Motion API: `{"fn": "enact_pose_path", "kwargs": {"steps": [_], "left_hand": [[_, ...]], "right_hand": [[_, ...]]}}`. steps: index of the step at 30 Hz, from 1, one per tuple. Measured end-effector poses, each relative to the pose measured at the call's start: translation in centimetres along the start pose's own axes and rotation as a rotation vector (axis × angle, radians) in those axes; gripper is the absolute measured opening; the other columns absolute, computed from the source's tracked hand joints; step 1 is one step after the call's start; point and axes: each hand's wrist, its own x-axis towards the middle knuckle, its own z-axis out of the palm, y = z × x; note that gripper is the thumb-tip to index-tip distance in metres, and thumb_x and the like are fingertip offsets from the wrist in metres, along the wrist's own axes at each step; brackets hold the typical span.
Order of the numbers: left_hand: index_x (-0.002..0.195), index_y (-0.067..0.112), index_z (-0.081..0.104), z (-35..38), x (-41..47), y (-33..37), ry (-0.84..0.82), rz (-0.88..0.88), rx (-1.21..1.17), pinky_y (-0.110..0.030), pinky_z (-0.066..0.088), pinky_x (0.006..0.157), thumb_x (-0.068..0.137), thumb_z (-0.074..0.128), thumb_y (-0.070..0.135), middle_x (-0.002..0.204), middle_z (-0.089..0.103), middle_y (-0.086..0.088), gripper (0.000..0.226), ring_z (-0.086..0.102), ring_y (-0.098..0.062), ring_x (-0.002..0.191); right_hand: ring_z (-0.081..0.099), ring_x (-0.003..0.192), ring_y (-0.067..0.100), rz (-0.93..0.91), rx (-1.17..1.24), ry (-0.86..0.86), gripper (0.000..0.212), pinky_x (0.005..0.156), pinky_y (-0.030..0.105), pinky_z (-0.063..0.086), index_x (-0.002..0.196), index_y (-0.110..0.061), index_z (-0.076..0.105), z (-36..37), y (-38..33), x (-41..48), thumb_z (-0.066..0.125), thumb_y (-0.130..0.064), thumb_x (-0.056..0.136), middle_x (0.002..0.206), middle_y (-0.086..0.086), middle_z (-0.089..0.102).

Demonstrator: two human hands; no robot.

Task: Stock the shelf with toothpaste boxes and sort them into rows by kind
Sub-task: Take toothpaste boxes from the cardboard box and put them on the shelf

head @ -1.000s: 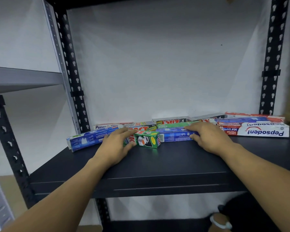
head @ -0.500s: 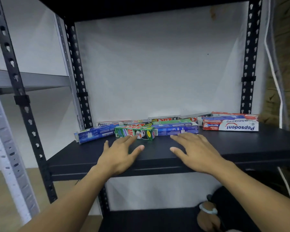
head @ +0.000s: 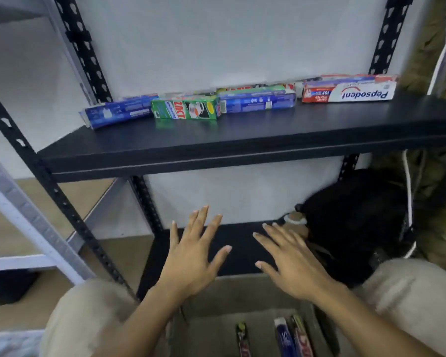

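Left hand (head: 191, 258): fingers straight and spread, palm down, grasping nothing. Right hand (head: 291, 264): same condition, fingers fanned out, nothing held. The two hands hover side by side, not touching each other or any box. Well above and beyond both sets of fingertips runs the black shelf (head: 242, 140), with toothpaste boxes lying flat along its back. Straight above the left fingertips lies a green box (head: 186, 108), the front-most of the lot. Up and to the left of the left fingers lies a blue box (head: 119, 113), set at an angle. Above the right fingertips a second blue box (head: 258, 101) abuts the green box's right end. Up and to the right of the right fingers lies a Pepsodent box (head: 350, 92), print upside down. More boxes lie behind these; their kinds are not legible. Under the fingers of both hands is a lower shelf (head: 237, 243). Just right of the right fingers sits a black bag (head: 353, 217). Behind the wrists, nearest the person, an open carton (head: 211, 331) holds upright boxes (head: 283, 336).
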Motion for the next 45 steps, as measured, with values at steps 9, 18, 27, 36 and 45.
{"fn": "enact_pose_path", "kwargs": {"steps": [9,18,27,36,45], "left_hand": [[0.160,0.027,0.005,16.1,-5.5,-1.7,-0.648,-0.227,-0.207,-0.053,0.014,0.122,0.098,0.044,0.057,0.168,0.004,0.000,0.079,0.018,-0.027,0.151],[0.153,0.017,0.031,27.7,-10.6,-1.6,-0.885,-0.603,-0.558,-0.024,0.046,0.088,0.098,0.060,0.032,0.145,0.049,-0.009,0.065,0.055,-0.018,0.118],[0.130,0.012,0.048,33.3,-10.0,0.6,-0.861,-0.826,-0.745,-0.035,0.056,0.087,0.094,0.066,0.015,0.124,0.065,-0.009,0.041,0.065,-0.025,0.111],[0.128,0.016,0.048,36.1,-10.9,2.6,-0.832,-1.012,-0.753,-0.036,0.055,0.086,0.082,0.080,0.028,0.119,0.063,-0.004,0.057,0.064,-0.025,0.110],[0.127,0.014,0.050,36.0,-11.8,2.0,-0.792,-0.955,-0.758,-0.031,0.047,0.080,0.085,0.074,0.017,0.123,0.064,-0.008,0.048,0.062,-0.026,0.110]], "right_hand": [[0.028,0.145,0.022,0.153,0.089,-0.535,0.068,0.117,0.043,0.028,0.157,-0.032,0.018,15.4,4.1,-3.4,0.048,-0.044,0.098,0.161,-0.001,0.027],[0.018,0.148,0.034,0.304,-0.010,-0.698,0.073,0.121,0.046,0.021,0.153,-0.028,0.028,24.8,5.8,-6.2,0.060,-0.034,0.087,0.163,0.010,0.016],[0.020,0.148,0.027,0.378,0.069,-0.664,0.085,0.123,0.037,0.016,0.156,-0.018,0.026,25.6,8.7,-4.9,0.072,-0.015,0.085,0.161,0.006,0.024],[0.043,0.120,0.020,0.415,0.343,-0.470,0.060,0.104,0.018,0.029,0.132,-0.018,0.062,25.8,10.5,-6.1,0.073,0.001,0.076,0.133,0.001,0.045],[0.065,0.106,0.016,0.814,0.883,-0.401,0.063,0.090,0.031,0.056,0.127,-0.019,0.059,27.1,9.8,-7.7,0.073,0.015,0.076,0.118,0.002,0.067]]}}
